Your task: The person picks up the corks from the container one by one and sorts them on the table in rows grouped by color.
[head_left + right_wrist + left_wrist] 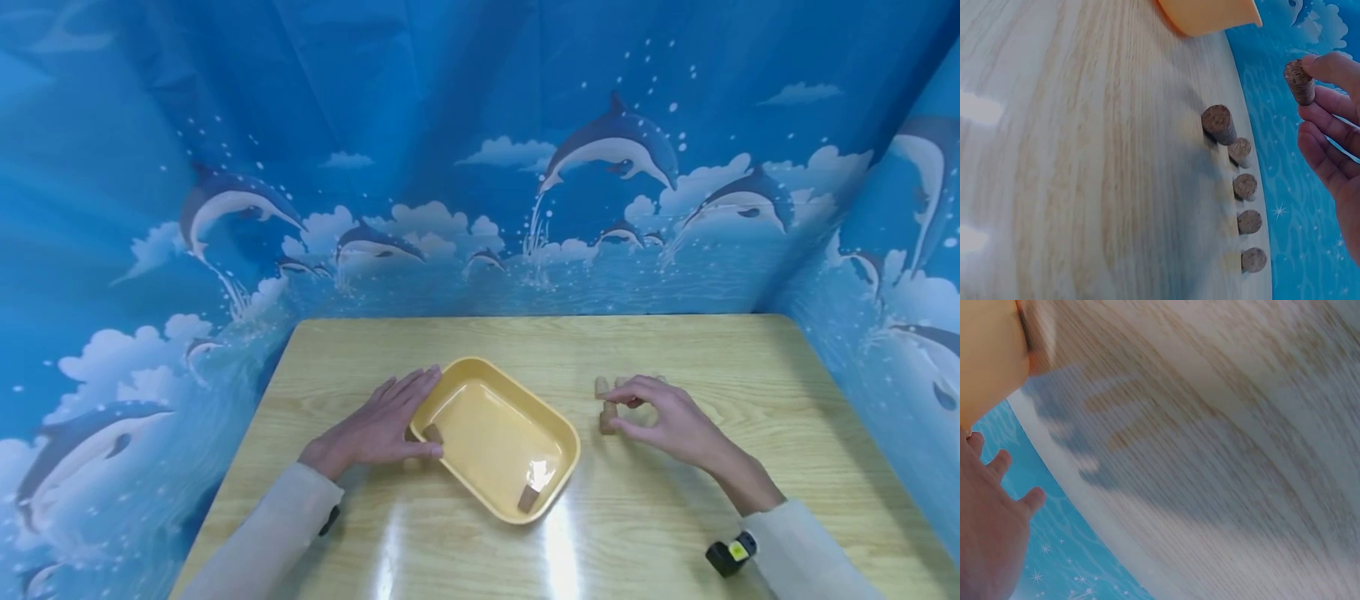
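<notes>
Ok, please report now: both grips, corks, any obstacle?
Right grip pinching a cork; left grip at tray edge. Two corks in tray, five other corks on table. No obstacle visible between right grip and tray.

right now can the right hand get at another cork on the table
Probably yes, but not straight away: the right hand pinches a cork, which likely needs setting down first. The other corks stand close by, with nothing covering them.
</notes>
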`<state>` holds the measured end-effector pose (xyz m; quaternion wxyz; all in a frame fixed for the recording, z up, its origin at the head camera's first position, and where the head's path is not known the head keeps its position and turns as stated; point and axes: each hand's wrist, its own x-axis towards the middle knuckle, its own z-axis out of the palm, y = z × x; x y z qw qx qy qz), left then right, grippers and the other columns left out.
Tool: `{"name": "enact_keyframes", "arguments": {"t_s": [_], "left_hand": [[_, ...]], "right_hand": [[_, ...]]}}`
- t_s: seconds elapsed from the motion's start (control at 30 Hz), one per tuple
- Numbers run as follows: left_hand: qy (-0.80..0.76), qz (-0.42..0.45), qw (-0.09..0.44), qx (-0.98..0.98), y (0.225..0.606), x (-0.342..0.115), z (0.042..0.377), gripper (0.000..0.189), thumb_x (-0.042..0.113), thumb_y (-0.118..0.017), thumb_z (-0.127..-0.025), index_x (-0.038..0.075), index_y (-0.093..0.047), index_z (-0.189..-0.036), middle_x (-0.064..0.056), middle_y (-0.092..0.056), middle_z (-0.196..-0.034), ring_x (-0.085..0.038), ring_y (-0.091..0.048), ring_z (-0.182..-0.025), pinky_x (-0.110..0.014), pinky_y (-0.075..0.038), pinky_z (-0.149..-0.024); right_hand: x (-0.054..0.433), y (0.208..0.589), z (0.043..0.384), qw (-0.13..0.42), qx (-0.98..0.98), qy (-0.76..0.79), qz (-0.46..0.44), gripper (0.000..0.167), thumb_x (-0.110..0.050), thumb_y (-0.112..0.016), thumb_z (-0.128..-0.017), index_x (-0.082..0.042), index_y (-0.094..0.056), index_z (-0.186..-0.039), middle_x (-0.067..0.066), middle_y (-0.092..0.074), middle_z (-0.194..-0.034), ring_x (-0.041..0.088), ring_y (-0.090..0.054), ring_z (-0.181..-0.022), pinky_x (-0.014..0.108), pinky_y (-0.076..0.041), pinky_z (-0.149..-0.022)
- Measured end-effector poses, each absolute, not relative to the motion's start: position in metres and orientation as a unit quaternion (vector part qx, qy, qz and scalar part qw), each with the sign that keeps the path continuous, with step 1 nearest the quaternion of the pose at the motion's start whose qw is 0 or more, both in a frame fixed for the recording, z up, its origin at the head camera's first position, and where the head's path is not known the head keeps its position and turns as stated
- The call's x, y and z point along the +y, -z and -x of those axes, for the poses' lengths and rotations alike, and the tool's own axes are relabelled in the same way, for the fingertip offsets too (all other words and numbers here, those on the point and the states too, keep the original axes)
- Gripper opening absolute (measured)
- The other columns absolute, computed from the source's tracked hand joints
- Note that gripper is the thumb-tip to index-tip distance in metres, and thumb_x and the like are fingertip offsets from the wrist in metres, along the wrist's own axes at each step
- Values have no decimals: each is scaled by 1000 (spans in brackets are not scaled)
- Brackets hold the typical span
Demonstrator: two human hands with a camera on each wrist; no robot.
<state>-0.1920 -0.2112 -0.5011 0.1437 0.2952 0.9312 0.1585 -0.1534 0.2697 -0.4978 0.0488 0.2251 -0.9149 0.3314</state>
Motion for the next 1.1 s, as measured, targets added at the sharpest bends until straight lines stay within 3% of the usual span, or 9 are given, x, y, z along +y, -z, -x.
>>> {"name": "enact_keyframes", "arguments": {"t_s": [0.33, 0.83, 1.1], "left_hand": [[-155, -285, 154, 933, 502, -211, 193, 118, 76, -69, -94, 32, 2, -177, 10, -1, -185, -28, -7, -173, -61, -9, -139], [-165, -296, 140, 931, 503, -211, 192, 116, 75, -68, -95, 26, -4, -178, 3, -6, -186, -33, -10, -172, -65, -11, -137], [-161, -286, 149, 933, 503, -211, 193, 118, 76, -69, -94, 26, -2, -178, 9, -1, -185, -27, -6, -173, -61, -9, -139]], "right_hand": [[279, 507, 149, 55, -918, -330, -213, 32, -19, -88, -94, -13, -79, -123, -5, -75, -111, 24, -72, -99, 42, -66, -86], [292, 527, 148, 60, -924, -321, -200, 33, -18, -89, -92, -11, -80, -123, -2, -76, -107, 21, -73, -97, 37, -66, -84], [295, 536, 149, 60, -928, -316, -186, 33, -19, -90, -91, -12, -80, -122, -2, -78, -111, 18, -73, -96, 33, -65, -84]]}}
